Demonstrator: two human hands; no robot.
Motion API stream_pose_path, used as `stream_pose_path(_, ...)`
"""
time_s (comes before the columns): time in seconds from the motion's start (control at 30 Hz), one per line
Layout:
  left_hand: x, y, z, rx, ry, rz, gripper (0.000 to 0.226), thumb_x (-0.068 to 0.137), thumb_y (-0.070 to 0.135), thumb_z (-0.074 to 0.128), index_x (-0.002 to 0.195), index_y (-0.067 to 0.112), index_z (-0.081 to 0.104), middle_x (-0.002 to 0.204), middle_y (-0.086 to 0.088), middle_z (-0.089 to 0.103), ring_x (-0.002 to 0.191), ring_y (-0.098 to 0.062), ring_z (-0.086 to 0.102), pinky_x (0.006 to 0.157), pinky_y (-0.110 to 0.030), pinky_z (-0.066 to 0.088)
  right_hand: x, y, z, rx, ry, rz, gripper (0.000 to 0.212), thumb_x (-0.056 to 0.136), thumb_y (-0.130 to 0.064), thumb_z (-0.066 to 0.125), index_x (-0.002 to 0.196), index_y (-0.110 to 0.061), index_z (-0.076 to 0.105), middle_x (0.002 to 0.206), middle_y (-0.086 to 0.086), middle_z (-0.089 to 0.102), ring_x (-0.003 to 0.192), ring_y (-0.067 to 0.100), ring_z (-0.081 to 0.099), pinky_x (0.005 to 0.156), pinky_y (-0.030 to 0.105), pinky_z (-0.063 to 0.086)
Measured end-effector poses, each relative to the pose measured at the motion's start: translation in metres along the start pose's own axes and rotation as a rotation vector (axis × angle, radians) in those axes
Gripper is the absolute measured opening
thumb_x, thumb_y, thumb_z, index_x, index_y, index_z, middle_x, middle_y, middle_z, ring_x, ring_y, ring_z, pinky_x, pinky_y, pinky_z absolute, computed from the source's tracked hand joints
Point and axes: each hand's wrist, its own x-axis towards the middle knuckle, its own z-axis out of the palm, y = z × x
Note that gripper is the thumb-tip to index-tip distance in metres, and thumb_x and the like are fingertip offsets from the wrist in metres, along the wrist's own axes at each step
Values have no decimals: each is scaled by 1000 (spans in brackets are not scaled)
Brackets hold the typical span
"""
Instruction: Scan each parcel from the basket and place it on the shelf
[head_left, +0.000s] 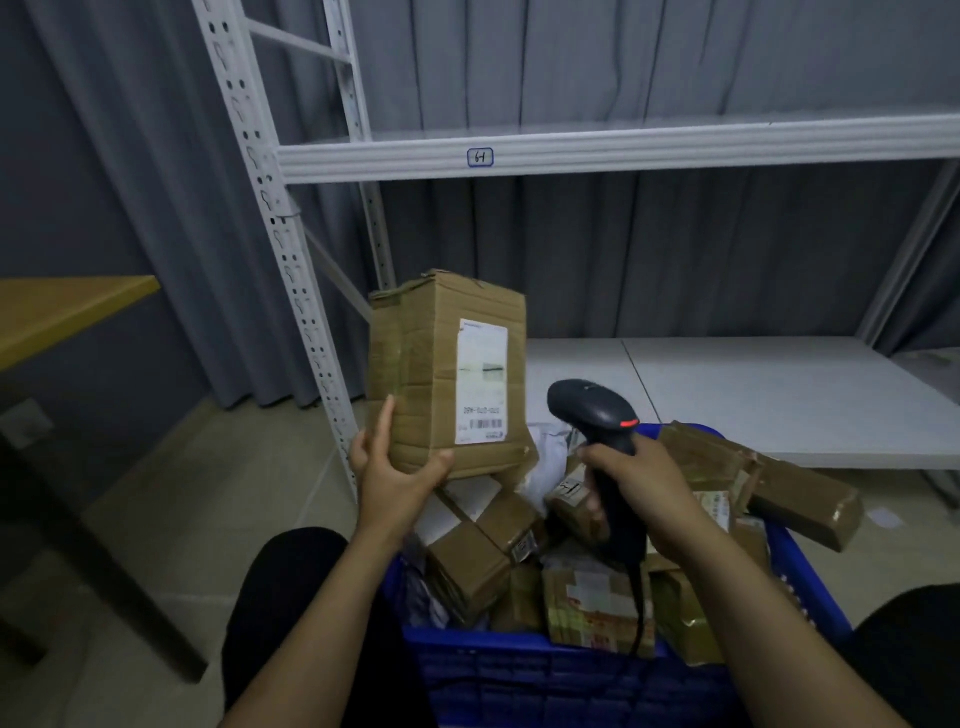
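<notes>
head view is showing the left hand's fingers (383, 422) reaching up the left edge of a cardboard parcel (431, 364) while another digit is wrapping its bottom front edge. so the left hand (395, 480) is gripping the box only by its lower corner and is leaving the white label (481, 382) uncovered and facing the person. the right hand's fingers (589, 456) are curling tightly round the handle of a black scanner (595, 408), and the right hand (647, 486) is tilting the scanner's head toward eleven o'clock, at the label just beside it. judging by this, scanning is the step in hand. the parcel is standing upright in the grip, above the blue basket (519, 670) at six o'clock, where more parcels (592, 603) are lying heaped, a long one (779, 483) overhanging the rim at three o'clock. the shelf (623, 150) is running across at twelve o'clock, with its lower board (779, 395) lying at two o'clock behind the basket, probably where this parcel is going once it is read.
</notes>
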Motion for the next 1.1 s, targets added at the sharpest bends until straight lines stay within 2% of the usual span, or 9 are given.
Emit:
stream_pose_path(0.1, 6, -6, -12, -27, 68, -30, 88, 78, 25, 78, 146, 45, 26, 153, -6, 14, 137, -25, 29, 100, -29, 31, -8, -2, -4, -32, -113, 12, 20, 89, -12, 60, 74, 0, 57, 53, 15, 56, 41, 25, 50, 48, 32, 45)
stream_pose_path(0.27, 8, -13, -17, -74, 129, -38, 89, 78, 27, 78, 147, 44, 23, 154, -6, 15, 137, -27, 30, 103, -36, 35, -19, -12, -13, -11, -253, 67, 21, 91, -14, 60, 75, -1, 60, 52, 9, 58, 42, 21, 51, 49, 30, 46)
stream_pose_path(0.43, 7, -16, -17, -76, 143, -33, 91, 78, 25, 78, 148, 42, 22, 153, -6, 15, 137, -25, 30, 99, -31, 33, -25, -20, -8, -51, -309, 92, 18, 91, -13, 60, 77, -3, 61, 60, 11, 62, 42, 19, 52, 47, 28, 46)
stream_pose_path(0.63, 7, -19, -17, -75, 152, -45, 92, 77, 26, 79, 148, 43, 22, 154, -5, 14, 137, -25, 30, 104, -37, 35, -26, -20, -6, -103, -294, 96, 22, 89, -15, 61, 71, -4, 63, 63, 14, 62, 43, 19, 53, 48, 29, 45)
stream_pose_path(0.87, 4, -13, -19, -100, 131, -67, 88, 78, 27, 78, 148, 40, 26, 154, -6, 17, 137, -25, 31, 105, -37, 35, -27, -24, -3, -102, -261, 65, 17, 90, -15, 60, 81, -1, 61, 59, 11, 62, 43, 19, 51, 48, 29, 46)
stream_pose_path(1.0, 9, 5, -24, -163, 75, -63, 100, 57, 61, 75, 144, 47, 28, 150, -1, 31, 132, -21, 40, 105, -46, 42, -15, -43, 4, -96, -151, -47, 21, 90, -18, 62, 83, 3, 62, 61, 21, 60, 45, 25, 53, 51, 34, 47)
stream_pose_path(1.1, 24, 36, -28, -304, 17, -50, 105, 51, 66, 75, 145, 43, 31, 141, 4, 46, 125, -16, 49, 104, -41, 43, 1, -71, 15, 33, -49, -159, 14, 88, -11, 65, 94, 3, 63, 79, 26, 68, 56, 27, 63, 51, 33, 53)
